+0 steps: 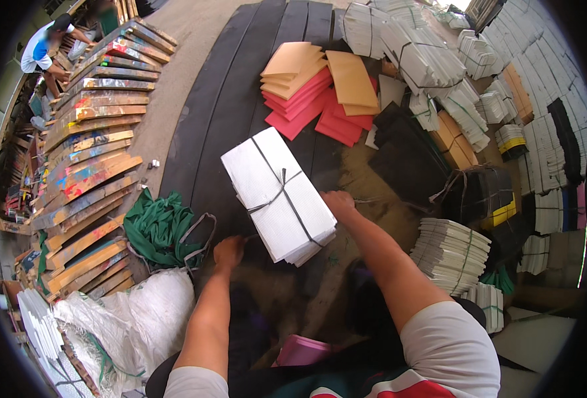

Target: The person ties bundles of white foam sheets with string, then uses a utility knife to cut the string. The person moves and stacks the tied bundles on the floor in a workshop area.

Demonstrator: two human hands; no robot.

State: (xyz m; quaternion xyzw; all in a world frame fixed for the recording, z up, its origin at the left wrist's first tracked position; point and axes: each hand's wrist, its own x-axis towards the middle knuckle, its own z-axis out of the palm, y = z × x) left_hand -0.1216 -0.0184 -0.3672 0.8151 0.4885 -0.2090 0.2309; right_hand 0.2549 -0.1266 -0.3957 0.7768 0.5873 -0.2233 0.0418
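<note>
A thick stack of white ribbed sheets (273,189) lies tilted in front of me, bound crosswise by a dark strap (282,178) knotted near its middle. My left hand (230,252) is a fist just off the stack's lower left edge. A short piece of dark strip bridges the gap between that fist and the stack. At the right edge, my right hand (338,203) is closed close against the sheets, and a thin strip trails out beyond it to the right. The fingers hide most of what each hand grips.
Orange sheets (353,79) and red sheets (300,99) lie beyond on black matting (207,113). Green cloth (157,225) and a white sack (127,318) are left, beside paint-marked boards (101,132). A tied white bundle (449,255) stands right. A person (45,50) bends at far left.
</note>
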